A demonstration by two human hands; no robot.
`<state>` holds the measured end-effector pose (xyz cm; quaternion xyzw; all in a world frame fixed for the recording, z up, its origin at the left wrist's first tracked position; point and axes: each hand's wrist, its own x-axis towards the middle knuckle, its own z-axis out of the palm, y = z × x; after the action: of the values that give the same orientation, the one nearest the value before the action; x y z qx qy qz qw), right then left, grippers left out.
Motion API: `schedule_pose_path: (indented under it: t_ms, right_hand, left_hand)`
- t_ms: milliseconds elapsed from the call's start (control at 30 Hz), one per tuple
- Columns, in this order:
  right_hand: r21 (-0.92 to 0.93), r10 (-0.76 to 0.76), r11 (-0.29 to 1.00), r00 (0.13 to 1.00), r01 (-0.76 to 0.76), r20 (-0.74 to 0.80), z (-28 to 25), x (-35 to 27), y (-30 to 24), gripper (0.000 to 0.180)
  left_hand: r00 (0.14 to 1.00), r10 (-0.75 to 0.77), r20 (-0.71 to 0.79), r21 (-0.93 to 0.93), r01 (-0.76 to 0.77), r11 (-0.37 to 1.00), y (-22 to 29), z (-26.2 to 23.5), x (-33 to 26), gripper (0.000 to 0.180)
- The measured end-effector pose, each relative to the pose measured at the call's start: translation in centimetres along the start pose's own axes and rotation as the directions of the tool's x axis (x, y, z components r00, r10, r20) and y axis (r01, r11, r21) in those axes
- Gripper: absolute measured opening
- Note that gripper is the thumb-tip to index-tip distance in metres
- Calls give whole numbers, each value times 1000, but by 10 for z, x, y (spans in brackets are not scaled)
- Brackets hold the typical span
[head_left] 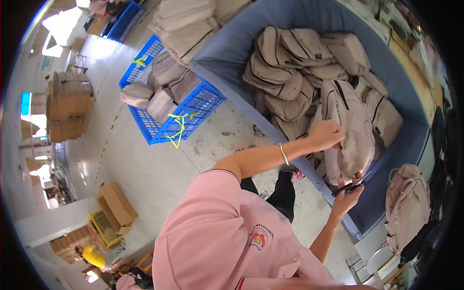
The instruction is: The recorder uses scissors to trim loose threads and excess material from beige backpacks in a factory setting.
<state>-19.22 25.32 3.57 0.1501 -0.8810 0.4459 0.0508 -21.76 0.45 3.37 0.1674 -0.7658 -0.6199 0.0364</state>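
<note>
Trimming a beige backpack point(350, 130) over the blue bin point(232, 63)
Left hand point(328, 135) fingers curled, gripping its top; right hand point(349, 193) pinching small dark scissors point(345, 188) at the bottom edge

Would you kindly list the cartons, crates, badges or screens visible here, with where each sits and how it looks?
Brown open carton: floor, lower left, boxy.
Flattened brown cardboard stack: far left, tall pile.
Blue plastic crate: floor, upper centre, lattice walls, yellow ties, beige bags inside.
Second blue crate: top left.
Round red-and-green badge: on the pink shirt.
No screens visible.
</note>
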Motion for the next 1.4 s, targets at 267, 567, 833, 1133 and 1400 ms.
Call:
schedule_pose_path:
  t_ms: [267, 567, 833, 1133, 1400]
  right_hand:
    - [-261, -186, 959, 938, 109, -292, 38, -37, -201, 71]
    - [386, -253, 900, 964, 204, 80, 110, -67, -273, 46]
    - [377, -263, 921, 875, 102, 406, 207, -97, -333, 35]
    - [-175, -168, 925, 778, 336, 605, 318, -149, -389, 27]
    - [-564, 222, 803, 783, 190, 581, 401, -193, -441, 31]
  left_hand:
    - [968, 191, -165, -358, -239, 903, 104, -134, -129, 27]
    - [726, 403, -558, 55, -452, 890, 103, -234, -219, 29]
    - [814, -86, -575, -529, -290, 797, -29, -339, -280, 35]
    - [162, -371, -914, -311, 307, 900, -402, -638, -415, 33]
    - [-39, 33, -999, 0, 637, 771, -554, -941, -445, 57]
